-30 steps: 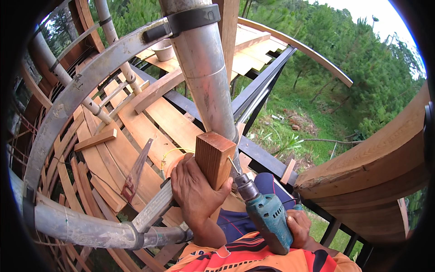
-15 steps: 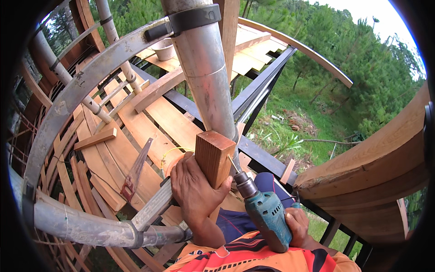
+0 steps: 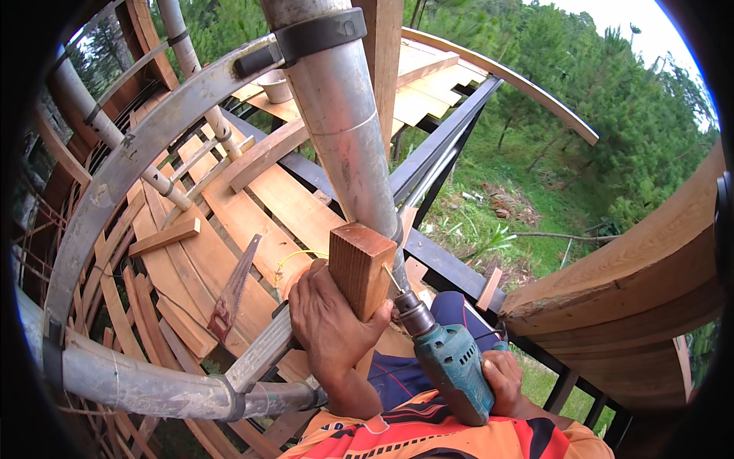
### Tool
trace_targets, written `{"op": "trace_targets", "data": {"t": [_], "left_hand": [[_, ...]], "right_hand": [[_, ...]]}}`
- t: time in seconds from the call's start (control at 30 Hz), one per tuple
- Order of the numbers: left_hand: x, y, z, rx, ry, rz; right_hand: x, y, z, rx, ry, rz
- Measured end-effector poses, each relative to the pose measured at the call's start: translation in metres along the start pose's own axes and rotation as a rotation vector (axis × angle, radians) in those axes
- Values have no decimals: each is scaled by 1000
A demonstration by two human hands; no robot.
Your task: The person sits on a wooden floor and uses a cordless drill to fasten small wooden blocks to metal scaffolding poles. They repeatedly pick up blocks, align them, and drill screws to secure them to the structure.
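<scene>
The step in hand looked to be boring into the side of a squared wooden block (image 3: 358,273), held upright just in front of a thick metal pole (image 3: 336,115); whether block and pole touched could not be told from this angle. The left hand (image 3: 331,329) had its fingers clamped on the block, spread over the left face, with the thumb reaching round the near edge and its tip close to the chuck (image 3: 414,312). The right hand (image 3: 502,379) held a teal drill (image 3: 454,371), its fingers closed about the handle as far as could be seen; most of them were hidden behind the tool, so the trigger could not be made out. The drill slanted up and to the left, its thin bit (image 3: 394,277) meeting the right face of the block below the top end, though how deep it sat, or whether it was turning, was not clear. The next move seemed to call for steady pressure along the bit's own line, the left fingers bracing the block against the push and the thumb kept clear of the chuck; a sideways lean could bend so thin a bit. To the left, a handsaw (image 3: 232,296) lay on the planks (image 3: 264,237), with a short wooden offcut (image 3: 164,236) beyond it, and a pale bucket (image 3: 275,86) stood farther off.
</scene>
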State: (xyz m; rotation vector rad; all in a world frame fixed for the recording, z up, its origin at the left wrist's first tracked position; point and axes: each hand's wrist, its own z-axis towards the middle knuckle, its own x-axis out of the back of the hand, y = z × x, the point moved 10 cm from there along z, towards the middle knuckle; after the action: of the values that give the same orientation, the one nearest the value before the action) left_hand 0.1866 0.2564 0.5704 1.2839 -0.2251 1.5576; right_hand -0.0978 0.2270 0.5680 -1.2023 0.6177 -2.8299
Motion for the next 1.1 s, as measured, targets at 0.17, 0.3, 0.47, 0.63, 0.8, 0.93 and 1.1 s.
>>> {"op": "trace_targets", "data": {"t": [0.17, 0.3, 0.47, 0.63, 0.8, 0.93, 1.1], "left_hand": [[0, -2, 0, 7, 4, 12], [1, 0, 0, 12, -13, 34], [2, 2, 2, 0, 8, 40], [-1, 1, 1, 19, -6, 30], [2, 1, 3, -1, 19, 28], [-4, -8, 14, 46, -79, 72], [-4, -6, 16, 22, -104, 97]], "right_hand": [[1, 0, 6, 9, 10, 9], [0, 1, 7, 3, 12, 5], [0, 1, 8, 13, 29, -7], [3, 1, 10, -2, 20, -41], [2, 0, 17, -32, -13, -77], [-5, -4, 26, -3, -100, -180], [-8, -3, 16, -91, -79, -112]]}}
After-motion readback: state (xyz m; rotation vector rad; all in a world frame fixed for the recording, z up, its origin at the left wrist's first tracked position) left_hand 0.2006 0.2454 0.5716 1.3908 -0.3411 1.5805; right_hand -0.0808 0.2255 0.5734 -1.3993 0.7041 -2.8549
